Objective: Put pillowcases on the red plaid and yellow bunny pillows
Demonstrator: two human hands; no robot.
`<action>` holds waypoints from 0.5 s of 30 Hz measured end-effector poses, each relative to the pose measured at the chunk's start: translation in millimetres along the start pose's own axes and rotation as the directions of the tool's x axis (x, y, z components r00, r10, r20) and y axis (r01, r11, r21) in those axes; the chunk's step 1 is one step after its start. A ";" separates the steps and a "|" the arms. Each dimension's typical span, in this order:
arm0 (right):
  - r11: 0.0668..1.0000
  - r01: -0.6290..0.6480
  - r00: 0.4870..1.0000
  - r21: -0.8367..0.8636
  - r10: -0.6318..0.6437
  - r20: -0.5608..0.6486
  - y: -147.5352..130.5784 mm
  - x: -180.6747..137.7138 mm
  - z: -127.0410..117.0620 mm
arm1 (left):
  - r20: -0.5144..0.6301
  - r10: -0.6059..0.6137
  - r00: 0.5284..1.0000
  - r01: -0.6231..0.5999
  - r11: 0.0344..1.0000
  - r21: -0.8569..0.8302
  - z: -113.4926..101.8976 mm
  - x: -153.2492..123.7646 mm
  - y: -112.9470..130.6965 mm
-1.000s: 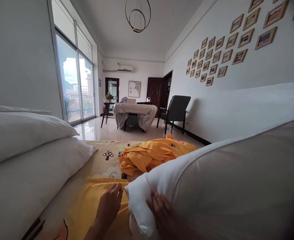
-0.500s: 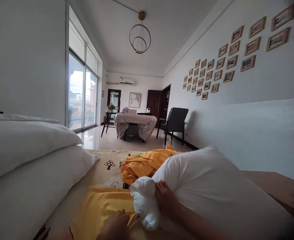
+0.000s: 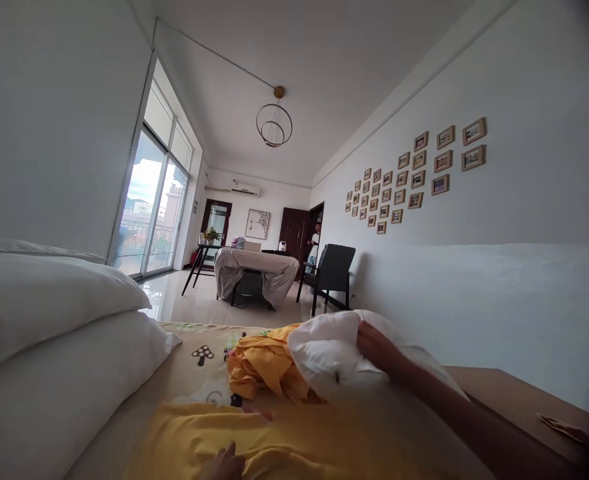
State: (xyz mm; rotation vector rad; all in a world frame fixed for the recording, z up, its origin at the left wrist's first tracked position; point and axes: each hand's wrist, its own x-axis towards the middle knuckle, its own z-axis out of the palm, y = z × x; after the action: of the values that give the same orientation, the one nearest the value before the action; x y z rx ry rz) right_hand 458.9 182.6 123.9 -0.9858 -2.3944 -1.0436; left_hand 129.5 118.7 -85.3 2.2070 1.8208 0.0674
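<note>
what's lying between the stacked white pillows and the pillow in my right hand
A crumpled orange cloth on the cartoon-print sheet, seen in the head view.

The right hand (image 3: pixel 374 347) has carried the white pillow (image 3: pixel 334 357) away from the near edge of the bed (image 3: pixel 194 333) toward its far end, where it now lies against the crumpled orange cloth (image 3: pixel 261 367). The left hand (image 3: pixel 227 463) has slipped down to the near edge, only its fingertips showing on the yellow cover (image 3: pixel 284 443). A bare wooden surface (image 3: pixel 514 400) now shows along the bed's right edge.
</note>
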 end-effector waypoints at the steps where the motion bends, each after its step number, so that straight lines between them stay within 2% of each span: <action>1: 1.000 -0.002 1.000 0.000 0.002 0.018 9.1 0.0 -11.9 | -0.027 0.017 1.000 -0.017 1.000 -0.007 -1.6 -5.1 -0.7; 5: 0.997 0.076 0.992 -0.003 -0.076 0.104 19.7 8.4 -60.6 | -0.125 0.084 0.989 -0.091 0.995 -0.052 -22.7 -27.0 -11.6; 9: 0.977 0.213 0.959 -0.001 -0.209 0.191 -6.5 30.5 -95.8 | -0.257 0.134 0.957 -0.159 0.984 -0.081 -53.4 -44.7 -24.5; 12: 0.965 0.262 0.917 0.034 -0.260 0.303 -40.6 41.9 -97.3 | -0.295 0.122 0.948 -0.150 0.986 -0.075 -70.1 -59.4 -21.2; 15: 0.952 0.225 0.890 0.206 -0.287 0.354 -78.3 38.9 -69.1 | -0.238 0.090 0.967 -0.104 0.993 -0.048 -80.2 -74.3 -9.3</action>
State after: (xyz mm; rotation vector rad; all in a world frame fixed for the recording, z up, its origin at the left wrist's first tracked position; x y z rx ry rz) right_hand 378.4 111.0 152.3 -0.8971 -2.9427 -0.7761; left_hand 88.5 63.0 -0.1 2.3281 1.7979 0.4159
